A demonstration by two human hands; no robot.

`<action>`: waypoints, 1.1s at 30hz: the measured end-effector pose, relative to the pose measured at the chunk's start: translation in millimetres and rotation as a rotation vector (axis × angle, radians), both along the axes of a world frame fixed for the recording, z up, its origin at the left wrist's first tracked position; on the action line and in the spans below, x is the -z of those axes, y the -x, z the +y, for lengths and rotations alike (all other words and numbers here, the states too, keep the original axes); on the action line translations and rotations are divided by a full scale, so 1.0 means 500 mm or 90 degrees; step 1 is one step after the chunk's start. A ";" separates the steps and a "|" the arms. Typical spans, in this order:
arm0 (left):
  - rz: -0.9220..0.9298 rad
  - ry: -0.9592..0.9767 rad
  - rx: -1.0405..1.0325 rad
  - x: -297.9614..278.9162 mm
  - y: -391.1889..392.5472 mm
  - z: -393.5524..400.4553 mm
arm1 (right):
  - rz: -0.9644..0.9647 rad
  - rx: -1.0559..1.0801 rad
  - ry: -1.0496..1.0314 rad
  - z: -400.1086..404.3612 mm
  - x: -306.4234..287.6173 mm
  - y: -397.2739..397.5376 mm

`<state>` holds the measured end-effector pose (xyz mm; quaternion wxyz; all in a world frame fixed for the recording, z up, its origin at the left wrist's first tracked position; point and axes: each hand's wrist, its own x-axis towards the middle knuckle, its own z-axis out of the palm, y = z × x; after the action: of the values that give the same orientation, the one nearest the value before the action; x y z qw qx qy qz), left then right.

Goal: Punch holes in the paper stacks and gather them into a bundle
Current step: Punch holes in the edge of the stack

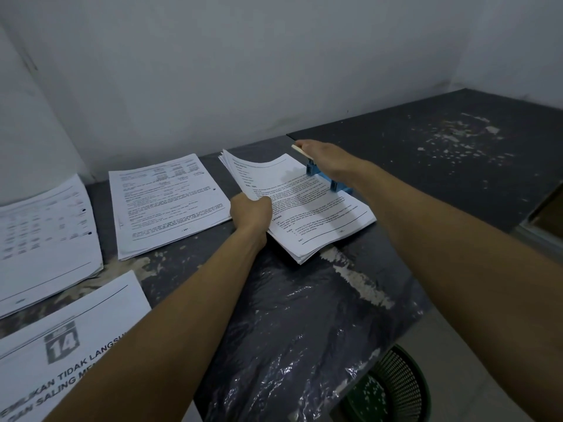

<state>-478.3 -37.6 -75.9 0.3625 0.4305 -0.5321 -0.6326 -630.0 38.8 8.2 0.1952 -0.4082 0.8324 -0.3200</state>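
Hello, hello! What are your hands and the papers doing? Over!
Left hand grips stack edge. Right hand presses punch lever. Stack's far edge sits in punch. Nothing in the way.

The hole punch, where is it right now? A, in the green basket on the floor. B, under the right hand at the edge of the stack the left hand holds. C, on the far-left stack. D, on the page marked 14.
B: the right hand presses the blue punch onto the stack gripped by the left hand.
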 end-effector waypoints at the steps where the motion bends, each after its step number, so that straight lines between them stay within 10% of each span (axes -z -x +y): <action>1: 0.000 0.002 0.002 0.000 0.000 0.000 | 0.015 -0.010 -0.004 0.000 0.002 -0.001; 28: -0.013 0.036 0.003 0.007 0.003 -0.008 | 0.273 -0.068 -0.037 0.001 0.046 -0.026; 33: -0.002 0.030 0.011 0.009 0.003 -0.007 | 0.467 -0.065 -0.124 -0.004 0.112 -0.053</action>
<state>-479.6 -41.3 -80.2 0.3659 0.4184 -0.5510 -0.6225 -603.6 37.0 -47.9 -0.0622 -0.5160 0.8521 -0.0615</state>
